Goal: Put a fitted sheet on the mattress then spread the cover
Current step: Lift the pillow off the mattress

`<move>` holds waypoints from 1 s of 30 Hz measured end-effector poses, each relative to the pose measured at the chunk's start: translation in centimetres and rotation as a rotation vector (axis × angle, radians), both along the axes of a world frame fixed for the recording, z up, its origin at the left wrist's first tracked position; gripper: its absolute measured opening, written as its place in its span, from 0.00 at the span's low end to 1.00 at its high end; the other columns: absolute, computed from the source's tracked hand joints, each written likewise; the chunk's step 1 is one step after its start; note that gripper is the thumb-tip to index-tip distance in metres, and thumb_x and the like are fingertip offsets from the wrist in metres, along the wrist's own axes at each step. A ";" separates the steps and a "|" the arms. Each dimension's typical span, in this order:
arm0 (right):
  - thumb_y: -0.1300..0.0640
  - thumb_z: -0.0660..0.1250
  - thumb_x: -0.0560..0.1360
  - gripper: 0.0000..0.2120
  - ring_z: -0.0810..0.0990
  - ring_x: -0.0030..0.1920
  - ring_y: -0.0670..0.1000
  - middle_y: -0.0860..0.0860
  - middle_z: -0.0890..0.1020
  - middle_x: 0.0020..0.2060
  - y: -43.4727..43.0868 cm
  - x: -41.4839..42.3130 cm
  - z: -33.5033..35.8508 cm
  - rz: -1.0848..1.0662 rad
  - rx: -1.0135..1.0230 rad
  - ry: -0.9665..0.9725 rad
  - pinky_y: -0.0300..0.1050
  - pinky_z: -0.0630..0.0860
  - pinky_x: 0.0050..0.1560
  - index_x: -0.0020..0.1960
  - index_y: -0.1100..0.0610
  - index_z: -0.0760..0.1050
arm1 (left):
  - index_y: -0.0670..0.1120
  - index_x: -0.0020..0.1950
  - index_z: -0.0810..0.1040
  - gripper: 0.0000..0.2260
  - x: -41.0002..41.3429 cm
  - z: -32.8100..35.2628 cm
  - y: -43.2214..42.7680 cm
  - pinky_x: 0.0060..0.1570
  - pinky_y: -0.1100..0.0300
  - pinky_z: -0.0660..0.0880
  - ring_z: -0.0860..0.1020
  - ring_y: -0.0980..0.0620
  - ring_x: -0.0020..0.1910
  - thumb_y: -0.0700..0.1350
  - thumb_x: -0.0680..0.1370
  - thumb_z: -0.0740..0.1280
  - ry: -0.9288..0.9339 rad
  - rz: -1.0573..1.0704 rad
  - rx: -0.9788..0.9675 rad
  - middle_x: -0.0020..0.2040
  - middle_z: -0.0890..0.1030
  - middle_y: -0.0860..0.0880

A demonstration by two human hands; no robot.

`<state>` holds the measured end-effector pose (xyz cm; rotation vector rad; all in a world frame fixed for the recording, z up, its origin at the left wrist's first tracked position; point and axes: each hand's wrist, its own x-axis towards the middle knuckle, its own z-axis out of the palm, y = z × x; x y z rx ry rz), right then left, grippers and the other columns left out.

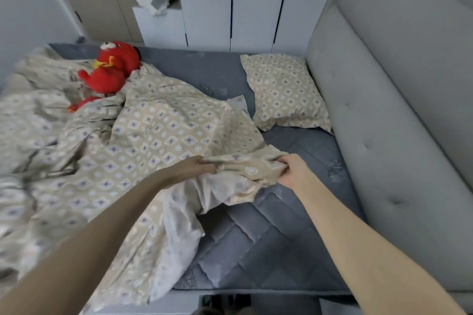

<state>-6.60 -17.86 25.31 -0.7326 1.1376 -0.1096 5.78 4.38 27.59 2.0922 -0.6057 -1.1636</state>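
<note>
A beige patterned sheet (143, 140) lies crumpled over the left and middle of the grey quilted mattress (286, 243). My left hand (194, 169) grips a bunched edge of the sheet near the bed's middle. A short way to its right, my right hand (294, 171) pinches the same edge, and the cloth is gathered between the two hands. The right part of the mattress is bare.
A matching pillow (284, 92) lies at the far right by the grey padded headboard (399, 115). A red plush toy (112, 69) sits on the sheet at the far left. White wardrobe doors (230, 0) stand behind the bed.
</note>
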 end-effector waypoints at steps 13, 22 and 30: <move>0.46 0.51 0.82 0.27 0.78 0.61 0.58 0.62 0.80 0.56 15.7 7.1 5.4 0.567 0.060 -0.252 0.53 0.77 0.56 0.58 0.65 0.78 | 0.45 0.34 0.67 0.11 2.4 3.1 14.5 0.47 0.53 0.71 0.76 0.40 0.53 0.37 0.76 0.61 -0.572 0.225 0.322 0.52 0.78 0.36; 0.55 0.59 0.81 0.12 0.79 0.46 0.55 0.57 0.81 0.45 31.4 15.3 9.2 0.591 -0.333 -0.227 0.47 0.76 0.49 0.48 0.60 0.78 | 0.34 0.59 0.75 0.13 7.5 4.7 29.6 0.48 0.56 0.73 0.75 0.41 0.55 0.37 0.80 0.56 -0.277 0.914 -0.064 0.56 0.78 0.38; 0.56 0.53 0.82 0.14 0.79 0.52 0.50 0.51 0.80 0.50 51.6 22.2 11.2 0.808 -0.573 -0.206 0.41 0.75 0.51 0.60 0.55 0.76 | 0.42 0.28 0.75 0.14 13.1 10.8 47.2 0.17 0.71 0.60 0.72 0.65 0.19 0.26 0.69 0.64 0.251 1.275 -1.004 0.21 0.72 0.57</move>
